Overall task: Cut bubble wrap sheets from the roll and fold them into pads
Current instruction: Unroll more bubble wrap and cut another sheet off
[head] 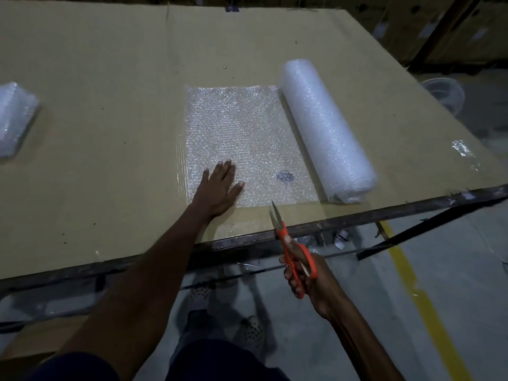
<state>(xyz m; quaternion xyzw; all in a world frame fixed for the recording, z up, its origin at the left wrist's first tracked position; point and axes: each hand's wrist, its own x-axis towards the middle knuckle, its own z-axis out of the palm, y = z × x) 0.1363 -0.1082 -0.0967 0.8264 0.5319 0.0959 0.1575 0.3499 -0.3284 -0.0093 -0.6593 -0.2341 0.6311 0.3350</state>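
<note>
Left hand (220, 188): flat, palm down, fingers straight and slightly spread, pressing the near left corner of the unrolled bubble wrap sheet (244, 138). Forearm reaches in over the near table edge.

Right hand (305, 273): fingers curled round the orange handles of a pair of scissors (288, 243), held off the near edge of the table. Blades slightly parted, tips pointing away from the person and ending just at the sheet's near edge, to the right of the left hand. Cannot tell whether the tips touch the wrap.

Sheet: lies flat on the table (96, 105), one layer, still joined along its right side to the bubble wrap roll (327, 127). A small dark round mark shows through the sheet near its near right corner.

Roll: lies on its side just right of the sheet, long axis running away from the person, near end close to the table edge.

Table: top covered in brown cardboard, dark metal frame along the near edge. At far left, partly out of frame, a folded bubble wrap pad (15, 119), well apart from the sheet. A small scrap of wrap (461, 148) lies near the right edge.

Below: grey floor with a yellow line (423, 301); the person's shoes (250, 329) visible under the table edge.
</note>
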